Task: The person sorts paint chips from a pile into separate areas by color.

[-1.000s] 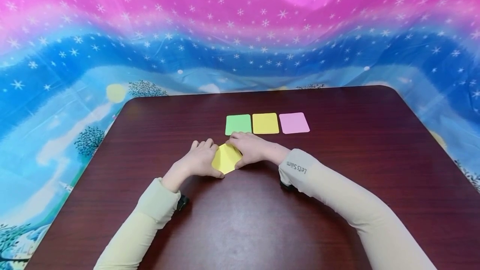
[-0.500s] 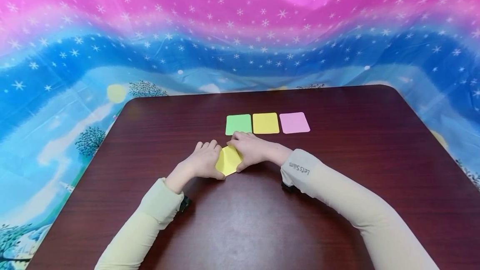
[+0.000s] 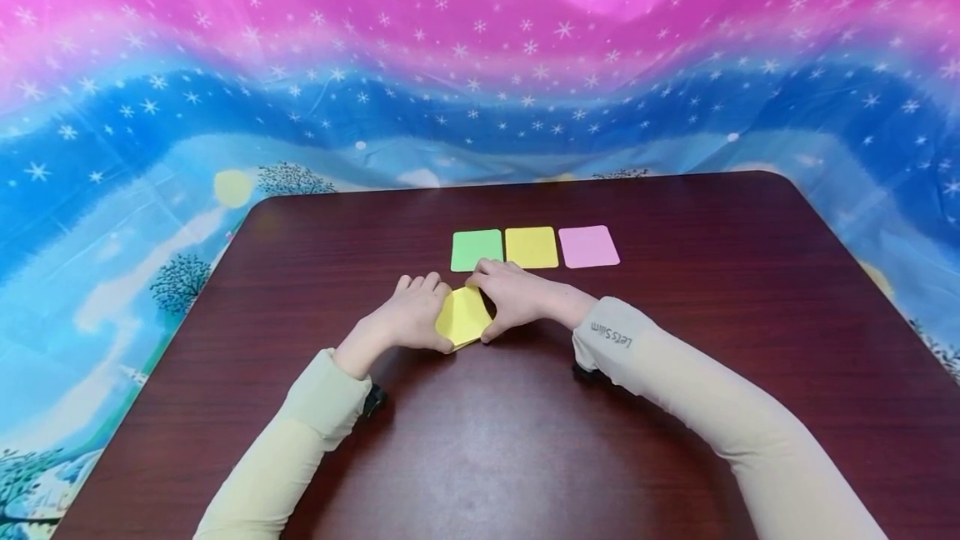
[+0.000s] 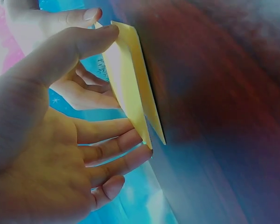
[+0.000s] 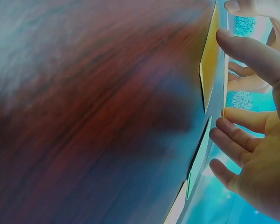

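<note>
In the head view my left hand and my right hand hold a yellow square card from opposite sides, by its edges. The left thumb is at its near edge, with the fingers along the far side. At the right, thumb and fingertips meet two corners, leaving a dark gap before the palm. A second yellow card shows under the first in the left wrist view, close over the tabletop. The right wrist view shows that lower card too, with the upper one nearly edge-on by the right thumb.
Beyond the hands a green card, another yellow card and a pink card lie in a row on the dark red-brown table. A patterned cloth hangs behind the table's far edge.
Both hands have shifted slightly to the right with the yellow card, which has turned a little. The lower card's edge now shows at the near side. The row of cards stays put.
</note>
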`<action>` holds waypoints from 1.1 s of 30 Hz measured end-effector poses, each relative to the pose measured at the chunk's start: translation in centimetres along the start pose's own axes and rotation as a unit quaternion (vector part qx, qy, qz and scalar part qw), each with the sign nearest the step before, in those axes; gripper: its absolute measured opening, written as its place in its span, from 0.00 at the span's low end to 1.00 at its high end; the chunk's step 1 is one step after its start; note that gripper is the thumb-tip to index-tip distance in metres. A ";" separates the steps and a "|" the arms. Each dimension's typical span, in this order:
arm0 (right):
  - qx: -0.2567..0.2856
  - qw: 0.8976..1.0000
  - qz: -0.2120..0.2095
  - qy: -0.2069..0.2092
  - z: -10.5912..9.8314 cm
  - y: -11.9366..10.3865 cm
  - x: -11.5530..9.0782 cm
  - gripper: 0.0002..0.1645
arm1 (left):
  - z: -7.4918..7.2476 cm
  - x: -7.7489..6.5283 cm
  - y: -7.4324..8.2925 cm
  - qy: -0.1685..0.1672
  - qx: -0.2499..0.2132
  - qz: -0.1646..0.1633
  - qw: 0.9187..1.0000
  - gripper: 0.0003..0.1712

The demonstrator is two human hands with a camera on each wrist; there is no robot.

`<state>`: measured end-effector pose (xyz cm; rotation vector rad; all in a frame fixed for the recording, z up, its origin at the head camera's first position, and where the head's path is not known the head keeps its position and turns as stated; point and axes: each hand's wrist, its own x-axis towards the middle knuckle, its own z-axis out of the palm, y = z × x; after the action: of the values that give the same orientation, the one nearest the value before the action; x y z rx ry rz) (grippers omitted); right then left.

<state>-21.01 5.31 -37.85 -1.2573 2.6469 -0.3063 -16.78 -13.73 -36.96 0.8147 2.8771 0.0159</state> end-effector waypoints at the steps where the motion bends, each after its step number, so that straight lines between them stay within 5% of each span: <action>1: 0.002 1.000 0.002 0.002 0.0 0.1 -0.1 0.47 | -0.1 0.1 0.0 0.003 -0.001 0.001 1.000 0.42; 33: 0.028 0.995 0.078 0.054 -1.6 5.0 -2.7 0.48 | -0.4 5.2 -0.2 0.037 -0.056 0.019 0.998 0.48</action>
<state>-23.42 10.68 -37.46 -1.0369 2.7852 -0.4321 -21.34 -11.20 -37.28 0.8637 2.8985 0.2146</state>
